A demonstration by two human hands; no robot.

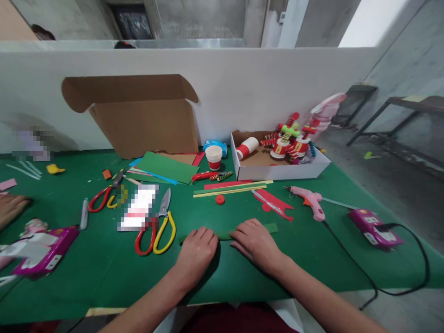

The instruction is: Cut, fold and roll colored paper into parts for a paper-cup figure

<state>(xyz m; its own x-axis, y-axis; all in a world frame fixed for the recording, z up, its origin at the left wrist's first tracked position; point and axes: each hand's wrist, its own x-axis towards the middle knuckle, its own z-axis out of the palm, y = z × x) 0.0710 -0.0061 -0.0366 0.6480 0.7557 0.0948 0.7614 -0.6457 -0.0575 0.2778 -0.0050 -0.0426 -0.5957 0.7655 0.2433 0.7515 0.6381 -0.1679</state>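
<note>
Both my hands rest on a narrow green paper strip (270,227) that lies flat on the green table cover (104,268). My left hand (196,252) has its fingers curled down over the strip's left part. My right hand (255,240) presses flat on the middle, fingers pointing left. The strip's right end sticks out past my right hand. Just left of my hands lie red-and-yellow-handled scissors (157,229).
A white box (277,171) holds red paper-cup figures. In front of it lie a pink glue gun (310,200), coloured strips (229,188), a red cutout (274,204) and a red-and-white cup (214,158). An open cardboard box (138,115) stands behind. Another person's hand (10,208) rests far left.
</note>
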